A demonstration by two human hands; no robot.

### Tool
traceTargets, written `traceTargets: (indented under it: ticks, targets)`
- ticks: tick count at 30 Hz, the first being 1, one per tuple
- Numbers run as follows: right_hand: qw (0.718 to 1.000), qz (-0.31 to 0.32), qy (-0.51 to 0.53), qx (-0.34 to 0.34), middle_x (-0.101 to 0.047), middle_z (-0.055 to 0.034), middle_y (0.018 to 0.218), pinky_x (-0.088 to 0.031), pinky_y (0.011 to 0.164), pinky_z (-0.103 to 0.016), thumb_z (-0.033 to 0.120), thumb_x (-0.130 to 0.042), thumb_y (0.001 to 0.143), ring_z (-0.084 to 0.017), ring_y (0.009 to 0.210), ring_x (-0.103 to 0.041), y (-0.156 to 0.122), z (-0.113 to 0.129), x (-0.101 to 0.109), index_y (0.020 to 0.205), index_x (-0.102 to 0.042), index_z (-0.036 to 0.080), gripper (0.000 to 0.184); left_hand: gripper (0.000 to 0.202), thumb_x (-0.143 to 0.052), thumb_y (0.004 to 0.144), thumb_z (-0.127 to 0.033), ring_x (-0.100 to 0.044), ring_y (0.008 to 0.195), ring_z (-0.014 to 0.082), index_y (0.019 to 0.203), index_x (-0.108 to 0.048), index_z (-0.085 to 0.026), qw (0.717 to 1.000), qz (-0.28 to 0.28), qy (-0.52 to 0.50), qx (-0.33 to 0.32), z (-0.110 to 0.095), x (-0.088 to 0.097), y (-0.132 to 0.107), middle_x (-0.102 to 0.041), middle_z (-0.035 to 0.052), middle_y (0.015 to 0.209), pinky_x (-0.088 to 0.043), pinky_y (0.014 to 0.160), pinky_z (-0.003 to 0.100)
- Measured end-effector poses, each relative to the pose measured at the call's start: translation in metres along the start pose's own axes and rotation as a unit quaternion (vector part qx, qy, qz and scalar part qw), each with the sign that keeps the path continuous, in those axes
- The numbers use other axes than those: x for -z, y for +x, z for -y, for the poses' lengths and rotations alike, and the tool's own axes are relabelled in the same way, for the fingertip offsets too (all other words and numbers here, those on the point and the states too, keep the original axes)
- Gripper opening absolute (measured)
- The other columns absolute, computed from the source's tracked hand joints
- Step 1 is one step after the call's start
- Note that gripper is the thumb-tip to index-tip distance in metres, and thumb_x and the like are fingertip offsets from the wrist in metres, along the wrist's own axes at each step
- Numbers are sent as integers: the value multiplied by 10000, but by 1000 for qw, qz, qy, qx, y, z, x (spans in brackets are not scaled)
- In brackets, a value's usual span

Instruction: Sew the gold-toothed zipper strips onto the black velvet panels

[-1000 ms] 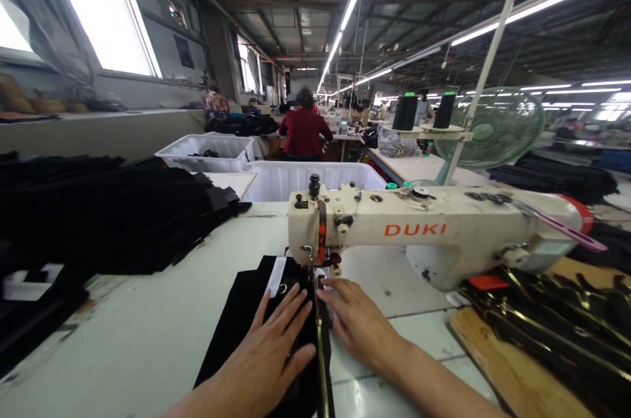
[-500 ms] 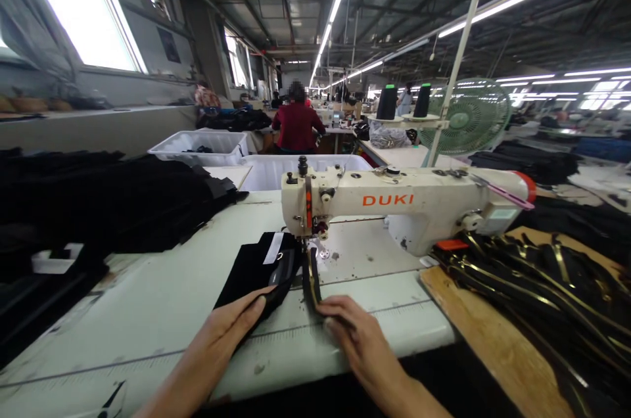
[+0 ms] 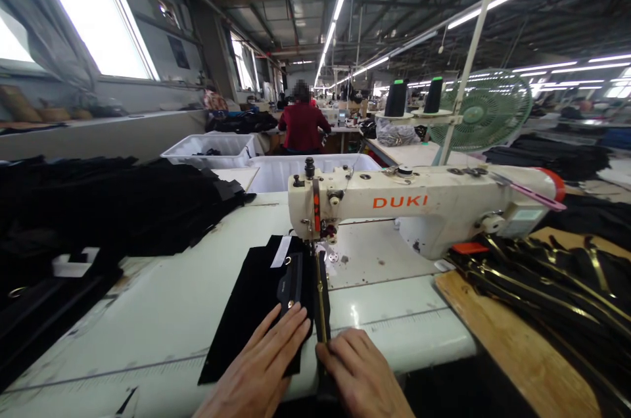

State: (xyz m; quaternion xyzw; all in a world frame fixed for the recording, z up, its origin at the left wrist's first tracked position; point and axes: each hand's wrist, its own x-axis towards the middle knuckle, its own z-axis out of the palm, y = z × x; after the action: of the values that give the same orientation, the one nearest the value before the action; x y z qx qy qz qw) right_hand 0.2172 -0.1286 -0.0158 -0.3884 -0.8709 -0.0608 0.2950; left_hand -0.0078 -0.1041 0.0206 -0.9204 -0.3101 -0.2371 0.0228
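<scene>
A black fabric panel (image 3: pixel 239 316) lies flat on the sewing table, its upper right edge by the needle area of the white sewing machine (image 3: pixel 355 198). On the panel are a white strip (image 3: pixel 280 252), a small metal ring and a dark tab (image 3: pixel 282 286). My left hand (image 3: pixel 266 352) rests on the panel with its fingers stretched out flat. A black zipper (image 3: pixel 323 306) with gold teeth runs from under the presser foot toward me, alongside the panel's right edge. My right hand (image 3: pixel 362 369) pinches its near end at the table's front edge.
Stacked black fabric (image 3: pixel 123 208) covers the table's left side. To the right, more gold-toothed zippers (image 3: pixel 532 280) lie heaped on a wooden board (image 3: pixel 493 319). Behind the machine stand white bins (image 3: pixel 210 147), thread cones (image 3: pixel 396 99) and a green fan (image 3: pixel 488 109). A person (image 3: pixel 302 125) sits farther ahead.
My left hand has gone from gripping the panel's edge to lying flat on it, and the panel is spread flatter. My right hand has drawn nearer me, and the zipper now lies straighter.
</scene>
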Motion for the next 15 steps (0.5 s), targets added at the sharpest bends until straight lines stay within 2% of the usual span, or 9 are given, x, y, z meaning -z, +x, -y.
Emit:
traceTargets:
  ticks: [3, 6, 11, 15]
  targets:
    - [999, -31, 13, 3, -663, -57, 855, -488, 704, -321, 139, -390, 1044, -209, 769, -583, -5, 1, 0, 1148, -634, 123, 266, 924, -323, 773, 102, -393, 1409, 214, 1607, -46, -184, 998, 8, 46, -37, -10, -8, 1, -533, 65, 1461, -361, 1145, 413]
    - [998, -52, 21, 9, -668, -64, 838, -490, 709, -328, 154, -364, 1055, -208, 761, -589, -4, 1, 2, 1130, -641, 106, 291, 960, -317, 742, 116, -445, 1378, 223, 1603, 4, -160, 997, 7, 64, -44, -13, -14, 2, -564, 83, 1429, -374, 1141, 394]
    - [994, -108, -1, 12, -658, -47, 766, -479, 669, -315, 109, -386, 1045, -186, 712, -590, -2, 4, -4, 1026, -662, 105, 277, 890, -304, 787, 108, -489, 1347, 212, 1604, -43, -133, 995, -4, 81, -55, -10, -24, 0, -559, 94, 1434, -382, 1133, 361]
    - [992, -124, -16, 22, -637, -38, 717, -449, 607, -307, 60, -392, 1026, -175, 655, -573, -1, 6, -5, 928, -666, 95, 293, 790, -307, 840, 84, -488, 1349, 191, 1591, -172, -124, 994, -9, 86, -64, -9, -30, -1, -564, 82, 1433, -375, 1137, 333]
